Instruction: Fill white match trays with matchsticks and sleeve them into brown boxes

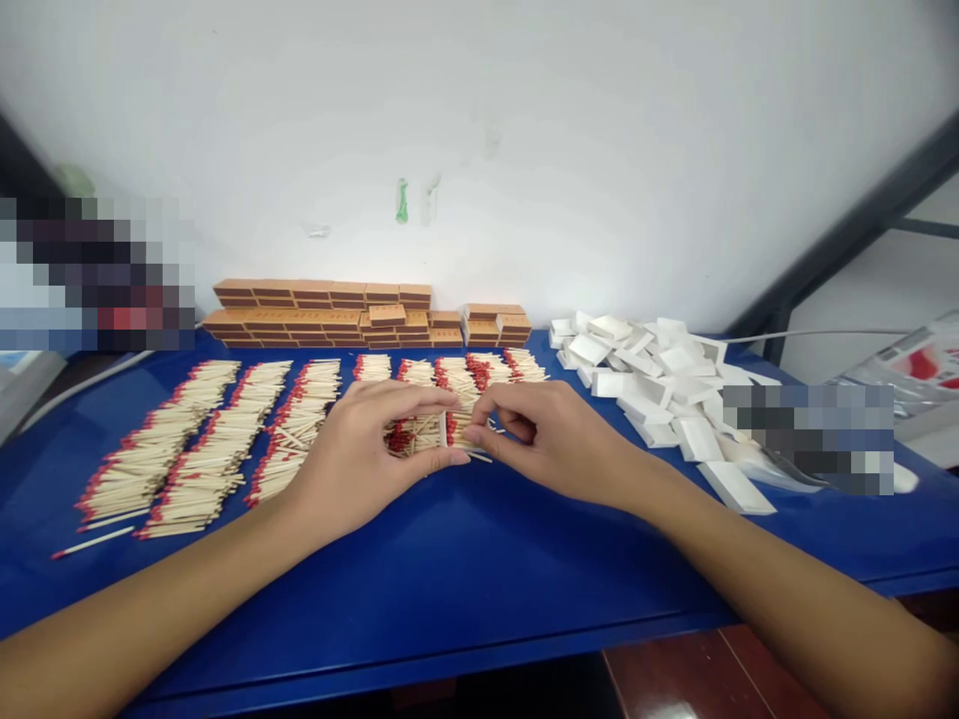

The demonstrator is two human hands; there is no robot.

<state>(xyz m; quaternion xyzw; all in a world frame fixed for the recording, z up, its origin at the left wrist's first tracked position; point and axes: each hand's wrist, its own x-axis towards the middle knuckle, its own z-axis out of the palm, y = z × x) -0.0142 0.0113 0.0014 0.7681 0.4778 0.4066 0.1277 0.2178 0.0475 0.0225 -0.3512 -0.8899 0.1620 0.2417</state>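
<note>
My left hand (352, 444) curls thumb and fingers around a small white matchbox tray (443, 429), held upright by its edges just above the matches. Only the tray's narrow edge shows; the rest is hidden by the hand or blends with the matches behind. Close to its right side, my right hand (558, 439) pinches thumb and forefinger together on a few matches (475, 456), whose pale sticks poke out below the fingertips; how many I cannot tell. Red-tipped matches (300, 424) lie in several long rows around and beyond both hands.
Closed brown matchboxes (300, 325) stand stacked along the white wall (479, 150). A heap of white matchbox trays (644, 369) covers the right side of the blue table (420, 599). A single match (94, 542) lies apart at the left. Blurred items stand at both sides.
</note>
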